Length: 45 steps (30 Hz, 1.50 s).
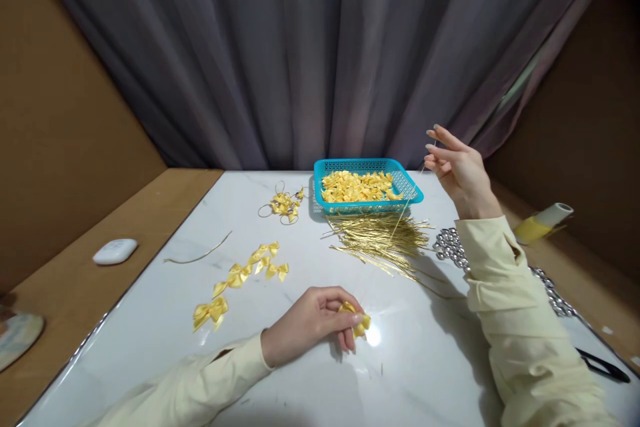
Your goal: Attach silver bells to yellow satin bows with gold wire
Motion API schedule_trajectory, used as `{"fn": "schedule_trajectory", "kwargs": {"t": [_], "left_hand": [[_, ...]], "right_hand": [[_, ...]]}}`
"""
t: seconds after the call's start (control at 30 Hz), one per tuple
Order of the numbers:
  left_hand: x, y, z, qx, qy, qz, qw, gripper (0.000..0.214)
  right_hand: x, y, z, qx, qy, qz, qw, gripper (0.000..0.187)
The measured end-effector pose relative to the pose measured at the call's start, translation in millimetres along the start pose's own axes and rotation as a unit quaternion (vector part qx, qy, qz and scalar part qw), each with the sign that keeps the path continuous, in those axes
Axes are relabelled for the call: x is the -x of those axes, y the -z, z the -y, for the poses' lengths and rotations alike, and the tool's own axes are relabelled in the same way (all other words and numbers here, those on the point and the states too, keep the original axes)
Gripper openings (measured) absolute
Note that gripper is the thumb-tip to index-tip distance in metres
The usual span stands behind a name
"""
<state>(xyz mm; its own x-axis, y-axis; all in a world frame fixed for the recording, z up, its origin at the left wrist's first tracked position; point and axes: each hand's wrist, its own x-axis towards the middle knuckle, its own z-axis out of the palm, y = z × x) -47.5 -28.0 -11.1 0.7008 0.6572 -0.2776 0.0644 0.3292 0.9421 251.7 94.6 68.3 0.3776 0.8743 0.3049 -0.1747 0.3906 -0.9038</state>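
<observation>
My left hand (313, 321) rests low on the white table (280, 373), its fingers pinched on a small yellow ribbon bow (359, 322). My right hand (457, 170) is raised to the right of the blue basket (413, 193), with thumb and fingers pinching one thin gold wire tie (407, 207) that slants down toward the pile of gold wire ties (383, 240). The basket holds many yellow bows (357, 187).
Several loose yellow bows (245, 273) lie left of centre, and finished bows on gold loops (285, 205) lie near the basket. A single gold strand (200, 255), a white case (115, 251), silver beads (450, 247), a yellow-white tube (543, 221) and a black tool (603, 365) lie around.
</observation>
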Motion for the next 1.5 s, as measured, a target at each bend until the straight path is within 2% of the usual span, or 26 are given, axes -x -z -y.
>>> {"fn": "schedule_trajectory", "kwargs": {"t": [0.23,0.4,0.5,0.6,0.67,0.73,0.8,0.9,0.97,1.17,1.27,1.5], "left_hand": [[-0.7,1.3,-6.2,0.005,0.016,-0.013,1.000,0.027],[-1.7,0.8,-11.1,0.004,0.029,-0.016,0.999,0.023],[-1.4,1.2,-15.7,-0.001,0.036,-0.033,0.999,0.023],[-0.8,1.2,-24.9,-0.004,0.040,-0.039,0.998,0.022],[-1.4,0.1,-34.0,-0.009,0.038,-0.034,0.999,0.021],[-3.7,-2.3,-44.5,-0.018,0.033,-0.028,0.999,0.021],[-7.7,-5.4,-54.7,-0.028,0.025,-0.019,0.999,0.021],[-16.3,-10.1,-67.2,-0.046,0.013,0.002,0.999,0.021],[-22.2,-12.6,-72.7,-0.061,0.008,0.019,0.998,0.020],[-30.9,-14.9,-79.1,-0.092,0.012,0.047,0.995,0.021],[-30.4,-14.6,-80.9,-0.105,0.014,0.049,0.993,0.024],[-29.0,-19.5,-80.6,-0.120,-0.006,0.002,0.993,0.028]], "right_hand": [[8.2,14.1,-4.5,0.009,0.008,-0.008,1.000,0.038],[17.4,22.3,2.6,0.046,0.023,-0.023,0.998,0.032],[26.1,20.4,9.2,0.071,0.037,-0.031,0.996,0.032],[47.4,9.5,14.9,0.149,0.029,0.000,0.988,0.035],[69.7,-1.1,18.5,0.232,-0.016,0.065,0.970,0.032],[95.2,-11.6,22.2,0.301,-0.071,0.185,0.933,0.026],[119.0,-19.7,25.9,0.310,-0.104,0.285,0.901,0.027],[143.2,-25.7,30.1,0.293,-0.118,0.379,0.870,0.025],[149.6,-26.3,31.7,0.294,-0.118,0.409,0.856,0.025],[146.2,-23.3,32.9,0.263,-0.191,0.380,0.866,0.029],[145.0,-21.9,32.7,0.263,-0.204,0.367,0.869,0.028],[144.3,-21.0,31.3,0.265,-0.205,0.366,0.868,0.028]]}}
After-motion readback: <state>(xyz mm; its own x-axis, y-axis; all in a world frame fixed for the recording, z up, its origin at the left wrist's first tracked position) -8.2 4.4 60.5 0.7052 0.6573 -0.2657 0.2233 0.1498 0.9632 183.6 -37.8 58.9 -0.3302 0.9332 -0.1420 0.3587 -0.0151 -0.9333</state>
